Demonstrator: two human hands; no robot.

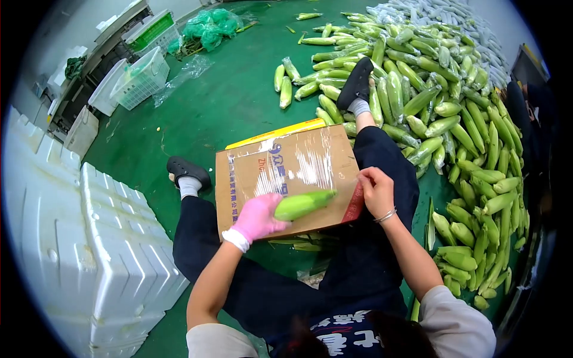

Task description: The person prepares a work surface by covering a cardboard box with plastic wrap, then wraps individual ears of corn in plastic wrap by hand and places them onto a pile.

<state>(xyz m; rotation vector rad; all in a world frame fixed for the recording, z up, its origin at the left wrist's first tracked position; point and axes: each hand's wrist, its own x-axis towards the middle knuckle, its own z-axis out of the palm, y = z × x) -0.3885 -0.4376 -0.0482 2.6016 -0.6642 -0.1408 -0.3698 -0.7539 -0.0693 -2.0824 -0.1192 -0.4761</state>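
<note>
My left hand, in a pink glove, is wrapped round the end of a green ear of corn. The ear lies sideways above a cardboard box between my legs, its tip pointing right. Clear film covers part of the box top, and a yellow strip runs along its far edge. My bare right hand, with a bracelet at the wrist, is at the box's right edge. Its fingers are bent together; anything between them is too small to make out.
A large heap of corn fills the right side, part of it in clear wrap. White foam boxes are stacked at left. White baskets and green netting lie at the upper left. A person is partly visible at far right.
</note>
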